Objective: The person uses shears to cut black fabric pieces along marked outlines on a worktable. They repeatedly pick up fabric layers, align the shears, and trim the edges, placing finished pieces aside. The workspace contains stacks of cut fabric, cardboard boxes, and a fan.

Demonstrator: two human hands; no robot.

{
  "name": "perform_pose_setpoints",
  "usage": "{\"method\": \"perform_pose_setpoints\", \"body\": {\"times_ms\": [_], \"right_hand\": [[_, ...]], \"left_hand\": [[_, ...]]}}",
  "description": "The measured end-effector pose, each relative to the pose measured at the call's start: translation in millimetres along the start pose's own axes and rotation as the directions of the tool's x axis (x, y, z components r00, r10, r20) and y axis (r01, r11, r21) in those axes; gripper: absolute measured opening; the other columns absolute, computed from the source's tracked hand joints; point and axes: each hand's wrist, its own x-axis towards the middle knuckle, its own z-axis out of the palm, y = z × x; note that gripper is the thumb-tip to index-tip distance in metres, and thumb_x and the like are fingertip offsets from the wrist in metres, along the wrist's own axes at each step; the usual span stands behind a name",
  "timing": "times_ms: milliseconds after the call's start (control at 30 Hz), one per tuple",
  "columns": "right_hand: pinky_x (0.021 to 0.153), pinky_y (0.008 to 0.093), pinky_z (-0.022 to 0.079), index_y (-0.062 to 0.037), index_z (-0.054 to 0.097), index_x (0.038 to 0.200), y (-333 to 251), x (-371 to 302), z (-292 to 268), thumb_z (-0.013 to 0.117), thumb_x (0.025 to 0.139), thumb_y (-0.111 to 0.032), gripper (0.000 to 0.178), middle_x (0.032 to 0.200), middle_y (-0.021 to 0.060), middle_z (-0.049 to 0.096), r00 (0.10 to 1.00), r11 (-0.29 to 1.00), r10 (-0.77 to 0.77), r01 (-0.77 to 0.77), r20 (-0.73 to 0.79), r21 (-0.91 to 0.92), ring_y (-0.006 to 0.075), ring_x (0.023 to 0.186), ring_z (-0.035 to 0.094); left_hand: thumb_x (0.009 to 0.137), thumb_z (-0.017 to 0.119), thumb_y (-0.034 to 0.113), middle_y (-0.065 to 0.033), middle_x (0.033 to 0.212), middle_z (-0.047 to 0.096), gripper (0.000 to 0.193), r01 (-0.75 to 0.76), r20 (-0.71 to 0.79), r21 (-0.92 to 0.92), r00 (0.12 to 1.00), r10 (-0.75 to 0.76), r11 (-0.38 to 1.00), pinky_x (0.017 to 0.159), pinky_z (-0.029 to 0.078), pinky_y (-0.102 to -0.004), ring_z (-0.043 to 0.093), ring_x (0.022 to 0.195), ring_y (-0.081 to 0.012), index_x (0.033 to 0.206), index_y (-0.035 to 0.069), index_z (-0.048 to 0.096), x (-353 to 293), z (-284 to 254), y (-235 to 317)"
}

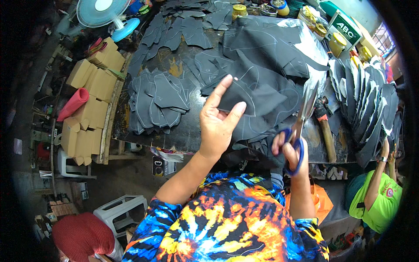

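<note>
My left hand (pixel 217 124) is over the near middle of the dark work table, index finger and thumb spread wide. Dark grey sheet material (pixel 266 78) with pale drawn outlines lies beyond it, one part blurred. Whether the thumb touches this material, I cannot tell. In my right hand (pixel 291 150) are scissors (pixel 301 115) with blue handles, fingers through the loops and blades pointing away from me. Left of my left hand sits a pile of cut grey pieces (pixel 159 102). A hammer (pixel 325 133) with a wooden handle lies right of the scissors.
More cut pieces (pixel 183 32) cover the far left of the table (pixel 176 142). Jars (pixel 337 43) stand at the far right, near a stack of dark pieces with white edges (pixel 364 100). A person in a green shirt (pixel 379 196) reaches there. Cardboard boxes (pixel 89 105) line the left.
</note>
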Motion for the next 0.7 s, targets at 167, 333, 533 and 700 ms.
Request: {"method": "perform_pose_setpoints", "body": {"times_ms": [167, 333, 533, 700], "right_hand": [[0.074, 0.0293, 0.048, -0.0039, 0.06, 0.095, -0.8, -29.1, -12.2, 0.077, 0.089, -0.034, 0.035, 0.087, 0.0041, 0.06, 0.912, 0.949, 0.258, -0.177, 0.32, -0.261, 0.0139, 0.08, 0.056], [0.074, 0.0292, 0.047, -0.004, 0.056, 0.104, 15.2, -22.7, 15.9, 0.075, 0.092, -0.031, 0.035, 0.086, 0.0027, 0.057, 0.937, 0.969, 0.24, -0.216, 0.255, -0.117, 0.0123, 0.08, 0.054], [0.07, 0.0254, 0.045, -0.0056, 0.056, 0.102, 25.9, -7.6, 37.7, 0.075, 0.093, -0.025, 0.029, 0.086, -0.0002, 0.056, 0.98, 0.975, 0.127, -0.095, 0.151, -0.202, 0.0074, 0.077, 0.051], [0.063, 0.0225, 0.041, -0.0076, 0.057, 0.091, 31.1, -12.3, 39.9, 0.078, 0.091, -0.021, 0.025, 0.078, -0.0052, 0.053, 0.986, 0.969, 0.164, -0.154, 0.038, -0.194, 0.0044, 0.07, 0.047]], "left_hand": [[0.091, 0.07, -0.009, -0.0096, 0.129, 0.064, 0.068, -0.095, -0.027, -0.058, 0.995, 0.094, 0.994, 0.099, 0.054, -0.0288, 0.065, 0.11, -0.0132, 0.153, 0.0, 0.042, 15.5, 2.5, 8.3], [0.091, 0.069, -0.01, -0.0107, 0.128, 0.064, 0.07, -0.084, 0.019, 0.012, 0.996, 0.083, 0.996, 0.099, 0.055, -0.0299, 0.066, 0.111, -0.0149, 0.154, 0.0, 0.04, -0.1, 17.2, 2.3], [0.091, 0.068, -0.01, -0.0119, 0.127, 0.064, 0.069, -0.113, -0.005, 0.04, 0.994, 0.113, 0.993, 0.097, 0.057, -0.0299, 0.067, 0.109, -0.0157, 0.154, 0.0, 0.039, -8.3, 23.8, 0.4], [0.091, 0.069, -0.01, -0.0112, 0.128, 0.064, 0.067, -0.096, 0.002, 0.005, 0.995, 0.096, 0.995, 0.098, 0.056, -0.0298, 0.066, 0.111, -0.0148, 0.152, -0.001, 0.042, -8.1, 21.6, 1.4]]}}
